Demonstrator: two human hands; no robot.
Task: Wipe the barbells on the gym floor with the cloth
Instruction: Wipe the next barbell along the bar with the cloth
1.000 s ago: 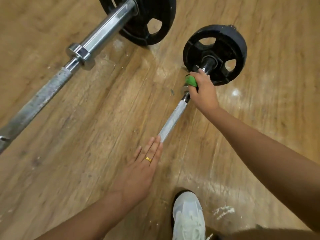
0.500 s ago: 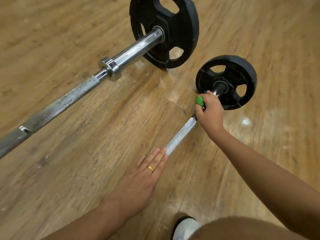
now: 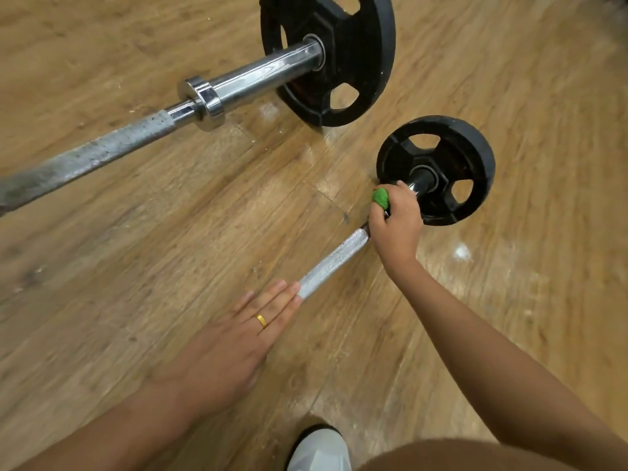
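Two barbells lie on a wooden gym floor (image 3: 170,239), seen from above. At upper left the long bar (image 3: 102,154) runs slantwise up to a chrome collar (image 3: 202,98) and a big plate (image 3: 343,45) at top centre. Its grip looks dull and speckled, and no hand is near it.

At lower centre the left hand (image 3: 231,348), a ring (image 3: 261,321) on one finger, lies flat with fingers straight and together. Its fingertips rest on the near end of the short bar (image 3: 333,263), apparently to steady it. That bar's bright knurled grip climbs right of centre. There the right hand (image 3: 396,226) has its fingers curled round the bar, with a green cloth (image 3: 380,198) bunched inside the grip and a wad of it showing at the top of the fist. The fist sits just beside the small plate (image 3: 458,158) at centre right. A pale shoe (image 3: 319,450) shows at the bottom edge.

The step in hand appears to be rubbing the short bar next to its plate. The next move likely calls for drawing the cloth down the grip toward the left hand, pressing firmly while the flat hand stops the bar from rolling. The long bar looks yet to be done.

Counted: two bars, two plates in view, one collar, one cloth, two hands, one ring, one shoe.
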